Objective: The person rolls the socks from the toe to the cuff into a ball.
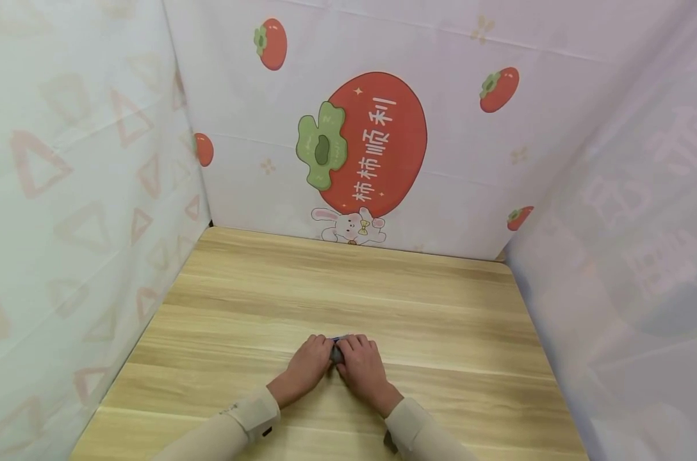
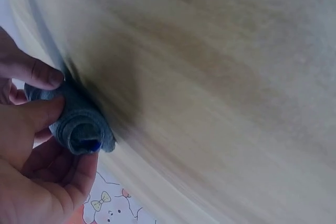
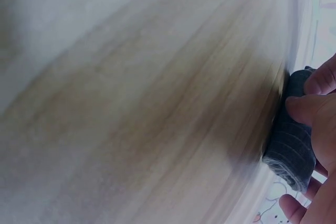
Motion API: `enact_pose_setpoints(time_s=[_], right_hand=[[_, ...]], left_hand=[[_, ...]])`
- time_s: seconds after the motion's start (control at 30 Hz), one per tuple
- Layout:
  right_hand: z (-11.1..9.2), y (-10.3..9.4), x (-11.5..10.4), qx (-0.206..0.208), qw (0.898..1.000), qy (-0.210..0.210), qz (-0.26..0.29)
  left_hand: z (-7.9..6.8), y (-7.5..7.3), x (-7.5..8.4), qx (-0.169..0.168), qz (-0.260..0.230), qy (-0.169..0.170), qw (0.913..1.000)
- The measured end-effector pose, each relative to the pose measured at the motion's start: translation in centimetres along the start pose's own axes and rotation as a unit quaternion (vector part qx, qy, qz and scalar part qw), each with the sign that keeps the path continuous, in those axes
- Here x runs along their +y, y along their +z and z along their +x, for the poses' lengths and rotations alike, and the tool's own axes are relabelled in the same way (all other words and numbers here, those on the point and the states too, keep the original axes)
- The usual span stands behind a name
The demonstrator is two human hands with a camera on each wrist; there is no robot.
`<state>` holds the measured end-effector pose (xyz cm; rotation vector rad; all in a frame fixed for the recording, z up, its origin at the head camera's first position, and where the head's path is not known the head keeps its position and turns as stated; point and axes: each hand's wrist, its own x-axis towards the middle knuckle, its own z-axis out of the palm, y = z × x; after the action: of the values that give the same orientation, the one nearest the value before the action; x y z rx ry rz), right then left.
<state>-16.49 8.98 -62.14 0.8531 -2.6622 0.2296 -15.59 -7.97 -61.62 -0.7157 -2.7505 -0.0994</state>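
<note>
A small dark grey-blue cloth, rolled into a tight cylinder (image 1: 336, 354), is held between both hands low over the table. My left hand (image 1: 309, 363) grips one end, its thumb on the roll and its fingers curled round the far side. At the other end my right hand (image 1: 363, 366) grips the same rolled cloth, thumb likewise pressed on it. The left wrist view shows the spiral end of the rolled cloth (image 2: 81, 124) with a bright blue patch inside. Faint lines run over the rolled cloth (image 3: 291, 135) in the right wrist view. Whether it touches the table I cannot tell.
The wood-grain table (image 1: 348, 288) spreads around the hands. A white printed back sheet (image 1: 239, 186) with persimmons and a rabbit rises at its far edge. Hanging sheets close off the left side (image 1: 83, 211) and the right side (image 1: 625, 256).
</note>
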Motion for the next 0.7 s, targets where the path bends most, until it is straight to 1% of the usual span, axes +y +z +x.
enact_pose_setpoints(time_s=[0.1, 0.2, 0.37, 0.5, 0.6, 0.7], right_hand=[[0.0, -0.1, 0.0, -0.003, 1.000, 0.000, 0.001], [0.0, 0.0, 0.1, 0.001, 1.000, -0.003, 0.007], [-0.1, 0.2, 0.3, 0.029, 0.999, -0.016, 0.018], [-0.2, 0.2, 0.4, 0.040, 0.999, -0.026, 0.015], [-0.3, 0.2, 0.5, 0.043, 0.998, -0.034, 0.008], [-0.3, 0.1, 0.5, 0.040, 0.998, -0.044, 0.005]], left_hand=[[0.3, -0.8, -0.1, -0.035, -0.049, -0.017, 0.9980], [0.6, -1.1, -0.2, -0.056, -0.109, -0.042, 0.9916], [1.1, -1.2, -0.6, -0.085, -0.189, -0.081, 0.9749], [1.4, -1.4, -0.9, -0.116, -0.230, -0.106, 0.9603], [1.7, -1.7, -1.2, -0.138, -0.260, -0.118, 0.9483], [1.8, -2.0, -1.5, -0.150, -0.284, -0.118, 0.9396]])
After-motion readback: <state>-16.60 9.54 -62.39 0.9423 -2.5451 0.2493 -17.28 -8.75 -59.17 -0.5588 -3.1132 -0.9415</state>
